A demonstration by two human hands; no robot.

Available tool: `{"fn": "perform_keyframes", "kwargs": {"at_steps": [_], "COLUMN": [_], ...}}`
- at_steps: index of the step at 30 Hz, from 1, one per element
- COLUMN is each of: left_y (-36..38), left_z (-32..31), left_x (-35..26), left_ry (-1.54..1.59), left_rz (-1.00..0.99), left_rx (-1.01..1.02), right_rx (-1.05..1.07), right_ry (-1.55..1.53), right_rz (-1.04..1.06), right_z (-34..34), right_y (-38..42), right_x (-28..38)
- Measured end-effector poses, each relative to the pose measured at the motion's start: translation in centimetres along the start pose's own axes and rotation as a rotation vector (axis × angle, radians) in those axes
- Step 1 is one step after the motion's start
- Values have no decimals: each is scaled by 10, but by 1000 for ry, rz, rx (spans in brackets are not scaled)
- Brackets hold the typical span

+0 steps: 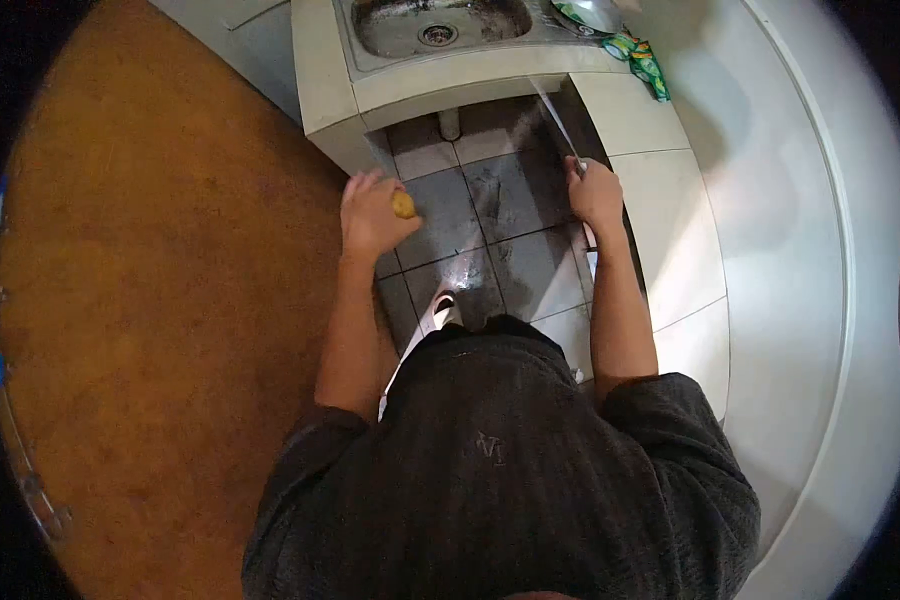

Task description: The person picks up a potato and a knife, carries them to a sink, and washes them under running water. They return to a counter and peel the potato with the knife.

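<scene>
Head view. Held potato [402, 204] in left hand [370, 218], gripped between thumb and curved fingers, probably to steady a small rounded item while leaving the inner side exposed. Could not resolve every finger, owing to blur. Held knife [558, 117] in right hand [596, 193], closed around the handle, with blade pointed forward and slightly leftward, away from the torso. Judged this direction safer for body and forearms. Could not tell which way the sharp edge faced.

Held both hands apart at either side, above tiled floor [440, 213], with no contact between potato and blade; judged the gap useful for keeping left fingers clear of the knife.

Noted sink [480, 48] forward of both hands, set into bench [632, 115]. Found dish [598, 14] forward of right hand, beside the right side of the sink, with crumpled green packet [648, 70] just nearer. Judged both as set aside there for easy access to the basin. Saw pipe [449, 123] beneath the sink, forward of the space between hands, probably routed downward for drainage.

Located potato inside the grasp of left hand, on the side facing right hand. Placed relative to right hand: across to the left, well apart. Placed relative to knife: leftward and closer to the body than the blade, not touching.
</scene>
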State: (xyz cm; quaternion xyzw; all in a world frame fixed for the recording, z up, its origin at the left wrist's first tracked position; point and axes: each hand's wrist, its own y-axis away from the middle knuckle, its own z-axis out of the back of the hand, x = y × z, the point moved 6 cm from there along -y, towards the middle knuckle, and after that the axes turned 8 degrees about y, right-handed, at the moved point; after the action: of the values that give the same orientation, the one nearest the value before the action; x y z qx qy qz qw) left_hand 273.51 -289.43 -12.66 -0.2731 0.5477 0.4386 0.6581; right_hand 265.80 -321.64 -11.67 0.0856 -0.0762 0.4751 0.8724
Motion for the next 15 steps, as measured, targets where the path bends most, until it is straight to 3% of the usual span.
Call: {"fn": "perform_keyframes", "kwargs": {"at_steps": [1,2,3,4,6,7,8,10,11,12,13,14,15], "left_y": [7,17,31,43,51,59,72,104,116,132,151,166,180], "left_z": [-5,-9,-21,-31,-45,-49,-53,-62,-68,-74,-85,-91,-97], "left_x": [-9,-12,-11,-16,13,31,23,-8,1,4,3,-2,-1], "left_ry": [-200,-202,587,1372,1185,997,996,-797,-126,-124,472,1066,987], "left_rz": [14,15,37,47,71,97,101,50,183,194,143,64,71], "left_rx": [-11,-24,71,159,84,18,4,59,39,19,-15,-57,-64], "right_rx": [116,245,408,419,880,783,550,169,169,427,686,708,751], "right_ry": [-299,-599,-1161,-1163,-1762,-1525,-1061,233,232,-361,-950,-942,-979], "right_rz": [-7,-14,-77,-78,17,-110,-127,219,237,129,-13,-9,-44], "right_z": [-4,-7,7,4,-2,-17,-43,-29,-26,-35,-45,-48,-53], "right_y": [2,11,35,41,59,62,60,69,76,93,117,130,142], "right_x": [-4,-5,16,7,9,-1,-21,-37,-38,-43,-43,-45,-47]}}
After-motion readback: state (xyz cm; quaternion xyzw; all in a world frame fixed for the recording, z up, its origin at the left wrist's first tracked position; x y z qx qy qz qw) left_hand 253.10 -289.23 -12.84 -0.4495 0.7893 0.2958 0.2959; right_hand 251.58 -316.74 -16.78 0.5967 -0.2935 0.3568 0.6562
